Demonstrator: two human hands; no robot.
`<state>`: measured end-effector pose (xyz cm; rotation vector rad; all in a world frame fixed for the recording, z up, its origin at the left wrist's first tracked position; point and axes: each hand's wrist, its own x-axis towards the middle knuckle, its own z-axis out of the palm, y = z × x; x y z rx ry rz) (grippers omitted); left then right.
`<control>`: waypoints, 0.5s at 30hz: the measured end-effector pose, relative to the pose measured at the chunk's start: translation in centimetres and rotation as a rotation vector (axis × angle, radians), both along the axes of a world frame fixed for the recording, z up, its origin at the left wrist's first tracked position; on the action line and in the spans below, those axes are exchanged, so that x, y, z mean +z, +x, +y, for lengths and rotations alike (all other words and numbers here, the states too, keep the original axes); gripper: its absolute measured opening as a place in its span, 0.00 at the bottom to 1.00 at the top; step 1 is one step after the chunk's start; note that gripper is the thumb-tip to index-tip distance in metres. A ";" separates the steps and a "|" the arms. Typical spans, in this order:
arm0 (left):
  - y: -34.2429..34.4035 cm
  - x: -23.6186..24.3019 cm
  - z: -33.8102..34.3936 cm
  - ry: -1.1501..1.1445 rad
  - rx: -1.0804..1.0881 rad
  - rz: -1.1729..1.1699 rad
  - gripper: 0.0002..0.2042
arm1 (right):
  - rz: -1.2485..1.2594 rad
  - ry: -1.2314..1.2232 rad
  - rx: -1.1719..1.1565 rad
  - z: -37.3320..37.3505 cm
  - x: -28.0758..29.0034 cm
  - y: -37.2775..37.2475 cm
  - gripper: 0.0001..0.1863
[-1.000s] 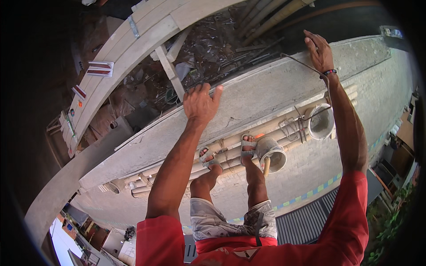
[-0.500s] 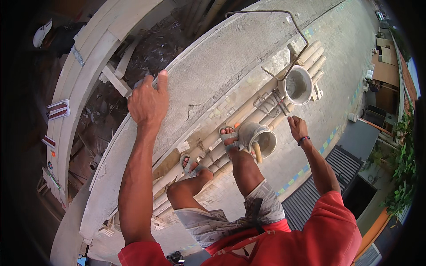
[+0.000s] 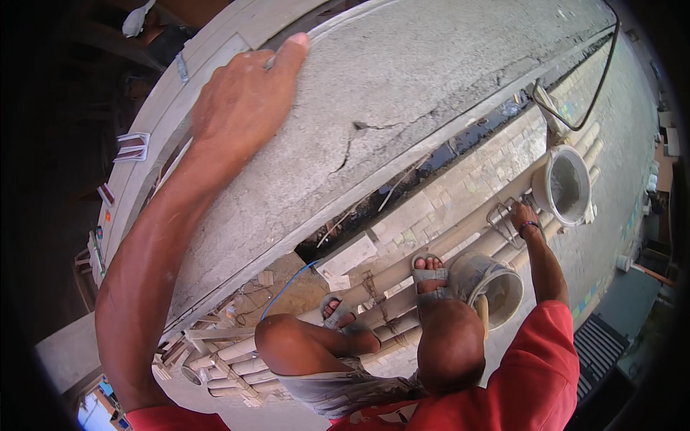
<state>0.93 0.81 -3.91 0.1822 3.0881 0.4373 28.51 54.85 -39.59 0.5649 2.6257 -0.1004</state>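
My left hand (image 3: 248,100) rests over the far edge of a rough grey concrete ledge (image 3: 402,86), its fingers curled past the rim and out of sight, thumb on top. A crack (image 3: 348,140) runs through the ledge's surface. Lower down on the right, my right hand (image 3: 525,214) is closed beside a bent wire frame (image 3: 501,223) lying on poles; what its fingers hold is hidden. Just beyond it stands a pale bucket (image 3: 552,190) with grey residue inside. A second bucket (image 3: 468,276), nearer me, has a wooden handle (image 3: 481,314) leaning at its rim.
My sandalled feet (image 3: 431,276) stand on bundled bamboo poles (image 3: 388,309) above a paved street. A gap with dark water (image 3: 467,140) lies under the ledge. A bent metal rod (image 3: 607,79) arches at the upper right. Another person in a white cap (image 3: 136,20) is at the upper left.
I have bent lower, bringing the ledge and poles closer. My right hand has reached down to the wire frame beside the far bucket. My left hand stays on the ledge's edge.
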 end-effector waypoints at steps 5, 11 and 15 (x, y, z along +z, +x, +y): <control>1.1 1.9 0.3 -0.008 -0.006 -0.084 0.31 | 0.004 -0.072 0.093 -2.0 -4.1 -0.4 0.13; 1.0 1.8 0.9 0.001 0.025 -0.015 0.31 | 0.244 -0.035 0.155 -1.0 -5.2 1.0 0.12; -0.5 -0.7 1.0 0.128 -0.001 -0.061 0.36 | 0.135 0.036 0.050 1.4 -2.5 1.9 0.10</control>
